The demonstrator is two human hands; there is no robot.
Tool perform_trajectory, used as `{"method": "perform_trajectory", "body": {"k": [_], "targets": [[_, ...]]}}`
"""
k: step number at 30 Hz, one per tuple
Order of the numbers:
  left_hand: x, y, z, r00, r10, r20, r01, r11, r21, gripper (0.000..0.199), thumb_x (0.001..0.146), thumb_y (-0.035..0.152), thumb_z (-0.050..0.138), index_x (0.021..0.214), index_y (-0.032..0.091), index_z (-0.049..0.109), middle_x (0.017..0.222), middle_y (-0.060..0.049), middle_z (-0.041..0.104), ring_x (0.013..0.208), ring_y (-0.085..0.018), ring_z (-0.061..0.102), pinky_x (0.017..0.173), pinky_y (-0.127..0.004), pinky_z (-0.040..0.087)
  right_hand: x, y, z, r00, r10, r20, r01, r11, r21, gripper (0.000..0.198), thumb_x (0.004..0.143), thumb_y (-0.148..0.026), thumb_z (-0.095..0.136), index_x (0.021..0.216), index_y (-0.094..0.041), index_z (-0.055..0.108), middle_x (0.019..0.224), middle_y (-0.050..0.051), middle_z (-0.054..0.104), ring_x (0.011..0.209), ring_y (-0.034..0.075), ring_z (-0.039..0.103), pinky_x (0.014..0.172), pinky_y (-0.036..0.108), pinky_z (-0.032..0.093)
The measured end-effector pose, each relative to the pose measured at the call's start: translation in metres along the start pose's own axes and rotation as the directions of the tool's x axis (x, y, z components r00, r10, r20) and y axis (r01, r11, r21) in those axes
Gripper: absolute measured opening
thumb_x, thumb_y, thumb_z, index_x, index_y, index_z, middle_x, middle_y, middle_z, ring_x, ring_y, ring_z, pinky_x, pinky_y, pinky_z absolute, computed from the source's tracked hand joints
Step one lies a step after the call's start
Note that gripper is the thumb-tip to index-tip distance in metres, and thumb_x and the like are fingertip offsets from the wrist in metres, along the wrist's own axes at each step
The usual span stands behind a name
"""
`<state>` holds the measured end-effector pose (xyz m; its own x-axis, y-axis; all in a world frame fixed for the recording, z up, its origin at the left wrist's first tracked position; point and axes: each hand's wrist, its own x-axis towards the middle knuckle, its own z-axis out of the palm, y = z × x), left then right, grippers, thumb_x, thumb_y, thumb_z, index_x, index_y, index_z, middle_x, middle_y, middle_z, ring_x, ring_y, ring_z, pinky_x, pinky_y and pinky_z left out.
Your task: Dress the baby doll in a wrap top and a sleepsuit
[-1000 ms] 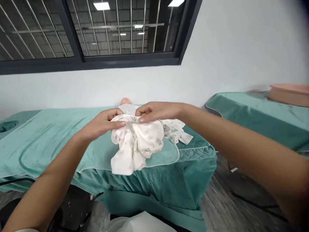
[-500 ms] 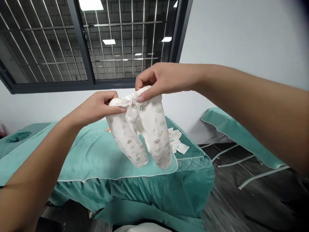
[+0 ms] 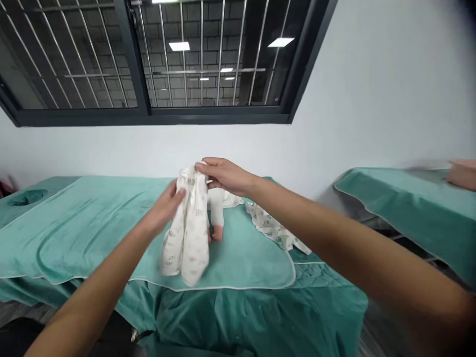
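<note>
Both hands (image 3: 227, 176) pinch white printed pants (image 3: 197, 228) over a green-covered bed (image 3: 100, 213) beside a white wall (image 3: 372, 99) with a barred window (image 3: 208, 115).

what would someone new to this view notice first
Probably the small white trousers, held up mid-picture by the left hand and right hand. Behind them, a partly hidden doll lies on green bedding. Above, a big barred window spans the upper left and centre.

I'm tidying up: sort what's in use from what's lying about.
Seemingly in use:
white printed fabric pants, in left hand and right hand
pink doll in white clothing
green plush blanket beneath

Apparently lying about:
crumpled white printed cloth
blurred pinkish object, right edge
</note>
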<state>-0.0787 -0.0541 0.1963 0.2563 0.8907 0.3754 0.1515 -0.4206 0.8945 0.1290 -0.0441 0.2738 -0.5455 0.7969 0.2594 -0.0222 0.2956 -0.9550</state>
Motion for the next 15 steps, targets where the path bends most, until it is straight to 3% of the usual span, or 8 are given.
{"method": "perform_trajectory", "body": {"k": [2,5,8,10,12,13,15], "targets": [[-0.007,-0.039,0.009,0.990,-0.109,0.087,0.099,0.988,0.117,0.052,0.083,0.053,0.066,0.122,0.019,0.061,0.116,-0.009,0.070,0.104,-0.028,0.066,0.089,-0.038,0.052,0.020,0.033,-0.001,0.992,-0.061,-0.114,0.079,0.984,0.162,0.043,0.079,-0.061,0.072,0.080,-0.021,0.056,0.081,-0.002,0.060,0.078,0.012,0.057,0.078,0.029,0.053],[-0.012,-0.083,0.013,0.981,-0.176,-0.084,0.193,0.941,0.278,0.037,0.080,0.044,0.068,0.109,0.020,0.066,0.110,-0.006,0.073,0.106,-0.029,0.066,0.092,-0.040,0.052,0.043,0.084,-0.011,0.969,-0.004,-0.246,0.057,0.976,0.211,0.040,0.080,-0.058,0.071,0.078,-0.022,0.053,0.081,-0.001,0.058,0.077,0.014,0.058,0.074,0.031,0.053],[-0.003,-0.112,0.009,0.917,-0.094,-0.386,0.226,0.923,0.312,0.039,0.081,0.038,0.066,0.116,0.022,0.059,0.119,-0.006,0.068,0.112,-0.027,0.063,0.095,-0.039,0.051,0.056,0.139,-0.024,0.918,0.239,-0.316,-0.199,0.968,0.153,0.037,0.080,-0.056,0.069,0.083,-0.024,0.052,0.077,0.001,0.060,0.067,0.018,0.060,0.064,0.035,0.053],[0.009,-0.128,0.006,0.855,-0.158,-0.495,0.329,0.902,0.280,0.046,0.080,0.038,0.067,0.120,0.020,0.051,0.121,-0.008,0.064,0.110,-0.027,0.063,0.092,-0.041,0.052,0.063,0.172,-0.035,0.883,0.336,-0.327,-0.352,0.936,0.011,0.036,0.083,-0.059,0.064,0.091,-0.026,0.053,0.071,0.002,0.061,0.057,0.020,0.058,0.059,0.039,0.051],[0.021,-0.143,0.005,0.834,-0.277,-0.478,0.426,0.873,0.237,0.050,0.080,0.035,0.066,0.123,0.019,0.045,0.121,-0.011,0.061,0.110,-0.028,0.063,0.090,-0.044,0.053,0.073,0.197,-0.051,0.886,0.256,-0.386,-0.352,0.914,-0.202,0.036,0.086,-0.058,0.059,0.102,-0.026,0.054,0.074,0.003,0.063,0.059,0.022,0.059,0.066,0.042,0.052],[0.027,-0.149,0.006,0.851,-0.290,-0.438,0.425,0.870,0.249,0.052,0.079,0.031,0.065,0.124,0.019,0.044,0.126,-0.013,0.058,0.116,-0.030,0.060,0.093,-0.046,0.052,0.079,0.207,-0.062,0.887,0.165,-0.430,-0.317,0.896,-0.310,0.036,0.087,-0.055,0.058,0.107,-0.025,0.054,0.081,0.005,0.065,0.067,0.024,0.062,0.073,0.043,0.052],[0.036,-0.159,0.012,0.911,-0.207,-0.356,0.326,0.890,0.318,0.052,0.080,0.025,0.064,0.128,0.021,0.045,0.139,-0.017,0.050,0.133,-0.034,0.048,0.107,-0.051,0.045,0.094,0.225,-0.087,0.856,-0.031,-0.516,-0.272,0.822,-0.501,0.040,0.086,-0.048,0.058,0.116,-0.021,0.053,0.106,0.012,0.065,0.096,0.027,0.064,0.093,0.044,0.049]]}}
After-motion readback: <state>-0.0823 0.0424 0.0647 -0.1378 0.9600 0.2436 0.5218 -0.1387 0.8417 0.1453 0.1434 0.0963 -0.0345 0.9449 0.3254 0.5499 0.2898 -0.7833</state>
